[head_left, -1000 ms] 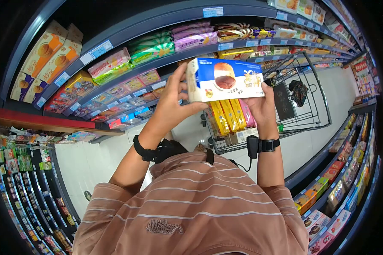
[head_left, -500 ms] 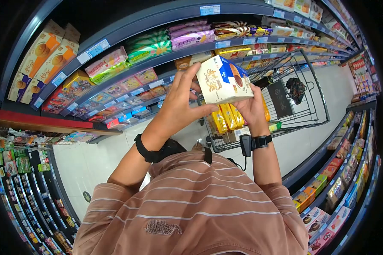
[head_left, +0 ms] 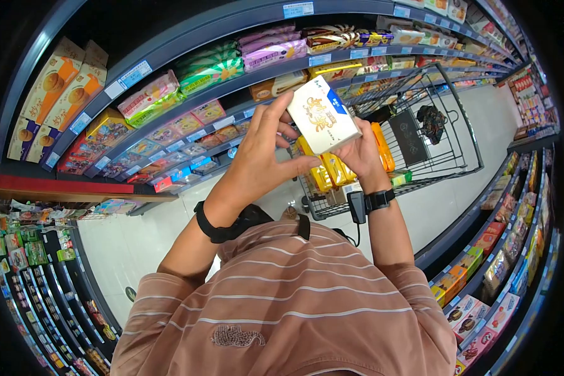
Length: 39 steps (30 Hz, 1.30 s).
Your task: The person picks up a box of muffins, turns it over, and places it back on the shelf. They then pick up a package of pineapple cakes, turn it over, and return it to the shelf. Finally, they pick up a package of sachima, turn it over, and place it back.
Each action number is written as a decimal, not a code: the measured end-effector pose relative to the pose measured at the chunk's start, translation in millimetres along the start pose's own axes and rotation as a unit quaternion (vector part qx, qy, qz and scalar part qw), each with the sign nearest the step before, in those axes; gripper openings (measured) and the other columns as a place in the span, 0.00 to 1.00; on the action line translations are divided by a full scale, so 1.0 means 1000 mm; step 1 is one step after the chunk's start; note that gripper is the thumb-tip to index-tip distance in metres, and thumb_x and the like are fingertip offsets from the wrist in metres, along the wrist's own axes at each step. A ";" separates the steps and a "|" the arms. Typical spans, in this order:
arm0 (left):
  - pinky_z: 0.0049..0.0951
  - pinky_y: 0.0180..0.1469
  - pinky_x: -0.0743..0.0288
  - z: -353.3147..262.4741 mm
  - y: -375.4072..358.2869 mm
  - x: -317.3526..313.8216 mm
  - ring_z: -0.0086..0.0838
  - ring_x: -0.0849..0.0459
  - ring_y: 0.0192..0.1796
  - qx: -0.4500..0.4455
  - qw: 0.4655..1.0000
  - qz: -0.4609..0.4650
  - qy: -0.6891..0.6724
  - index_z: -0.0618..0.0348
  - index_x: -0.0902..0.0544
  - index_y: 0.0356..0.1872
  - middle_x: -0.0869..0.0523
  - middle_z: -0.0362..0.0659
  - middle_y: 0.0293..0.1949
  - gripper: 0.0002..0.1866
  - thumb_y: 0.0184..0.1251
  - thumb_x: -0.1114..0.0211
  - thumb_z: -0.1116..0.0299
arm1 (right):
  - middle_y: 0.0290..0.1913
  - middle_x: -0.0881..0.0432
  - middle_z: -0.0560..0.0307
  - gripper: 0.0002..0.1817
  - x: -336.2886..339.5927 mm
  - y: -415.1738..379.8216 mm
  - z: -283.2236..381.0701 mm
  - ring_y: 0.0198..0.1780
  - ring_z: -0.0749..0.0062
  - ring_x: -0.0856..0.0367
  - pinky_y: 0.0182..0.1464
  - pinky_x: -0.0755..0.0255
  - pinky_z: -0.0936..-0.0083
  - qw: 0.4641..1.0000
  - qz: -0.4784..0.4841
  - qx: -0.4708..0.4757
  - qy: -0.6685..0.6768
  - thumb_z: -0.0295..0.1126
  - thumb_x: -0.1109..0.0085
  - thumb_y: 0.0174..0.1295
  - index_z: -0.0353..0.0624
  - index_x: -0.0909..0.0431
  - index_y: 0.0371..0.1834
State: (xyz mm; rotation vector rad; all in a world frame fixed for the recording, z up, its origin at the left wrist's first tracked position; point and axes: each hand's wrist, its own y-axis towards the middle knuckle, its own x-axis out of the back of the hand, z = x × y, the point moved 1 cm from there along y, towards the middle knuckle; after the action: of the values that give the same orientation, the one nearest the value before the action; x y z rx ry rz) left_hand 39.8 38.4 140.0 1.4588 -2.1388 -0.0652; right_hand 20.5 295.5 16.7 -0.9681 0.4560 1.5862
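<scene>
Head view: the right hand [head_left: 363, 156] grips a cream box [head_left: 321, 119] by its lower right side. The left hand [head_left: 260, 153] curves around the box's left end, thumb and fingers wide apart; I cannot tell if it grips too. The box is up above yellow packs [head_left: 336, 169] in a black wire cart [head_left: 481, 164]. Snack shelves [head_left: 244, 19] stand beside it.

A grey shelf [head_left: 257, 80] carries green packs [head_left: 210, 75] beside purple packs [head_left: 274, 56]; a wire cart [head_left: 408, 139] holds yellow packs [head_left: 336, 169]
</scene>
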 end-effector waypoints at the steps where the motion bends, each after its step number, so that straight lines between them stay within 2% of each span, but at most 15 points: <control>1: 0.29 0.50 0.20 -0.001 -0.001 0.000 0.31 0.18 0.52 0.001 1.000 -0.002 0.001 0.61 0.40 0.78 0.24 0.47 0.54 0.56 0.47 0.15 0.71 | 0.64 0.19 0.47 0.29 0.000 0.000 0.000 0.60 0.59 0.16 0.57 0.18 0.61 1.000 -0.001 -0.001 0.001 0.49 0.60 0.78 0.39 0.30 0.70; 5: 0.29 0.51 0.20 -0.002 -0.001 0.002 0.31 0.18 0.53 0.006 1.000 -0.002 -0.003 0.61 0.40 0.79 0.25 0.47 0.53 0.55 0.49 0.16 0.70 | 0.64 0.19 0.48 0.29 0.003 0.004 -0.001 0.60 0.59 0.16 0.57 0.18 0.62 1.000 0.011 -0.006 -0.003 0.50 0.60 0.77 0.40 0.30 0.70; 11: 0.25 0.49 0.18 0.013 -0.004 0.004 0.30 0.18 0.55 0.013 0.999 -0.013 -0.040 0.62 0.42 0.79 0.26 0.50 0.61 0.51 0.56 0.20 0.69 | 0.67 0.21 0.47 0.30 -0.012 0.000 0.005 0.64 0.57 0.19 0.62 0.21 0.57 0.999 -0.004 0.037 -0.004 0.50 0.56 0.76 0.41 0.31 0.71; 14: 0.27 0.47 0.18 0.014 -0.005 0.005 0.32 0.19 0.53 0.083 0.991 -0.010 -0.105 0.64 0.44 0.79 0.29 0.54 0.65 0.55 0.56 0.19 0.57 | 0.67 0.22 0.47 0.29 -0.007 -0.002 0.011 0.65 0.56 0.20 0.65 0.24 0.54 0.998 -0.014 0.062 -0.010 0.49 0.52 0.75 0.41 0.31 0.71; 17: 0.27 0.46 0.18 0.019 -0.005 0.005 0.33 0.19 0.55 0.111 0.991 -0.016 -0.077 0.64 0.46 0.80 0.30 0.57 0.68 0.55 0.57 0.20 0.58 | 0.67 0.22 0.48 0.29 0.006 -0.003 0.021 0.66 0.57 0.21 0.70 0.28 0.55 0.997 0.007 0.082 -0.005 0.45 0.44 0.72 0.38 0.30 0.70; 20: 0.28 0.48 0.18 0.018 -0.005 0.002 0.35 0.19 0.59 0.139 0.983 -0.029 -0.116 0.64 0.49 0.80 0.30 0.59 0.69 0.57 0.56 0.20 0.63 | 0.68 0.23 0.48 0.31 0.008 -0.007 0.027 0.68 0.59 0.23 0.74 0.32 0.59 0.995 0.002 0.101 -0.006 0.40 0.38 0.69 0.34 0.32 0.70; 23: 0.30 0.51 0.18 0.024 -0.006 -0.002 0.38 0.20 0.62 0.086 0.990 -0.032 -0.104 0.64 0.53 0.81 0.29 0.60 0.69 0.58 0.54 0.21 0.68 | 0.69 0.23 0.48 0.33 -0.001 -0.006 0.033 0.69 0.60 0.24 0.75 0.34 0.59 0.991 0.039 0.124 -0.014 0.41 0.36 0.68 0.35 0.33 0.72; 26: 0.33 0.55 0.19 0.030 -0.007 -0.007 0.42 0.21 0.65 0.024 0.999 -0.031 -0.023 0.63 0.54 0.81 0.30 0.61 0.70 0.59 0.52 0.21 0.73 | 0.70 0.24 0.51 0.35 -0.001 -0.001 0.034 0.71 0.62 0.26 0.76 0.37 0.59 0.988 0.034 0.152 -0.017 0.47 0.35 0.70 0.38 0.33 0.73; 30: 0.34 0.58 0.20 0.027 -0.008 -0.008 0.45 0.24 0.69 0.002 1.000 -0.026 0.008 0.62 0.54 0.82 0.32 0.62 0.72 0.58 0.53 0.23 0.74 | 0.71 0.25 0.52 0.37 0.001 0.001 0.035 0.72 0.62 0.28 0.77 0.37 0.59 0.985 0.039 0.170 0.003 0.49 0.34 0.69 0.40 0.33 0.74; 35: 0.36 0.61 0.20 0.029 -0.009 -0.003 0.46 0.26 0.71 0.000 1.000 -0.017 0.015 0.61 0.53 0.82 0.34 0.61 0.74 0.57 0.55 0.24 0.76 | 0.71 0.26 0.53 0.39 0.004 0.000 0.038 0.72 0.61 0.29 0.76 0.37 0.59 0.986 0.030 0.165 0.004 0.45 0.29 0.65 0.40 0.34 0.74; 39: 0.33 0.63 0.22 0.041 -0.014 -0.004 0.37 0.24 0.69 0.041 0.998 -0.033 -0.023 0.60 0.53 0.82 0.32 0.55 0.72 0.53 0.57 0.31 0.82 | 0.70 0.26 0.51 0.40 -0.007 -0.005 0.043 0.70 0.62 0.28 0.75 0.37 0.61 0.983 0.068 0.163 -0.039 0.41 0.26 0.63 0.39 0.35 0.74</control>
State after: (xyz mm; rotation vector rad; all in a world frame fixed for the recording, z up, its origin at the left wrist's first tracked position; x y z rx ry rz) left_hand 34.2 25.4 99.2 1.5910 -2.1529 -0.0358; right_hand 10.6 324.7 48.4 -0.6331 0.7150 1.6026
